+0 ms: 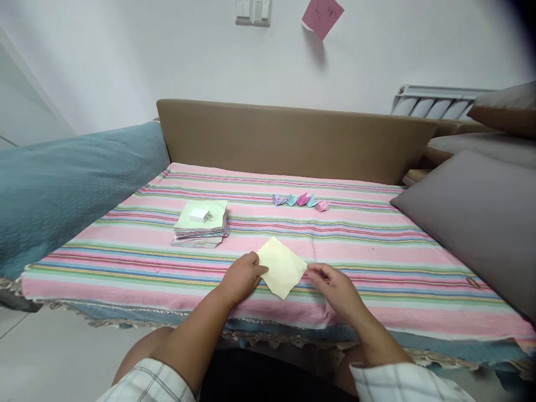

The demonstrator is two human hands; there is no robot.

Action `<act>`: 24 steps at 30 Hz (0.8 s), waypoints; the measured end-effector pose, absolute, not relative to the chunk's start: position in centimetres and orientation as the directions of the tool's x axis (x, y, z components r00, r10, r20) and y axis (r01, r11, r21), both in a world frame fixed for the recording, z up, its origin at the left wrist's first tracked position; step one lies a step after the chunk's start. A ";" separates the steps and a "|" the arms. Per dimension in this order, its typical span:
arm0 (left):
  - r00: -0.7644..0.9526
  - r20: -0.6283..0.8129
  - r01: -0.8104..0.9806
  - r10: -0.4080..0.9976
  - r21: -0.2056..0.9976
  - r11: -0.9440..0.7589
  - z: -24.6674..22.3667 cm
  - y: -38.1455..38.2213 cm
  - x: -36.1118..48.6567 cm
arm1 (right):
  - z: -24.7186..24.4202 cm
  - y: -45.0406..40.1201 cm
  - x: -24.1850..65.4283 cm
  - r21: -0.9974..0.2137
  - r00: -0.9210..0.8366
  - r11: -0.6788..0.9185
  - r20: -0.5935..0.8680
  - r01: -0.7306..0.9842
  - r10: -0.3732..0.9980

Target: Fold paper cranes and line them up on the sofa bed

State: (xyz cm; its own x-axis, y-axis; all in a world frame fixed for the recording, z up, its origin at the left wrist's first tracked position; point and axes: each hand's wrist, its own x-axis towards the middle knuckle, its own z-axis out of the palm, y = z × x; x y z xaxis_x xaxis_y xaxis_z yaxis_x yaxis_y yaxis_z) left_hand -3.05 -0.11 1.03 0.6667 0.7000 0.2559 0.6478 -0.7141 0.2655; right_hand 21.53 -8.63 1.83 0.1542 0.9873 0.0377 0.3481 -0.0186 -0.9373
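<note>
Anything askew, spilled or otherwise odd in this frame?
Mildly: the pink note on the wall hangs crooked, its lower edge lifting away. The paper stack has uneven edges, and a small brown item, too small to identify, lies like a stray by the grey cushion. Nothing looks spilled.

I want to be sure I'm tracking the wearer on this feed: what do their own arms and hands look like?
The left sleeve and right sleeve are loose, white with thin dark check lines, leaving the forearms bare. The left hand and right hand show no gloves, watch or cables.
</note>
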 end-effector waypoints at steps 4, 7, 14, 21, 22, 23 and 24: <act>0.677 0.291 0.641 0.676 0.218 -0.736 0.4 0.1 -3.3 | 1.5 -3.6 20.5 -0.954 0.265 -0.005 -0.089 -0.300 0.960; 0.684 0.287 0.634 0.670 0.220 -0.741 0.3 0.1 -3.4 | 0.8 -2.6 20.3 -0.993 0.325 0.089 0.061 -0.074 0.944; 0.674 0.295 0.626 0.677 0.258 -0.736 0.5 0.2 -3.8 | -0.5 -4.6 20.0 -0.568 -0.430 0.532 0.316 0.628 0.846; 0.678 0.306 0.589 0.668 0.318 -0.743 0.2 0.4 -4.3 | -1.4 -4.3 21.0 -0.457 -0.338 0.444 0.298 0.771 0.893; 0.681 0.311 0.584 0.662 0.315 -0.748 0.2 0.4 -4.4 | -1.5 -4.2 21.1 -0.456 -0.332 0.444 0.307 0.772 0.892; 0.684 0.316 0.580 0.657 0.311 -0.753 0.2 0.4 -4.4 | -1.6 -4.2 21.2 -0.454 -0.326 0.445 0.318 0.772 0.890; 0.686 0.320 0.577 0.653 0.306 -0.757 0.1 0.4 -4.5 | -1.7 -4.2 21.2 -0.453 -0.319 0.445 0.328 0.773 0.889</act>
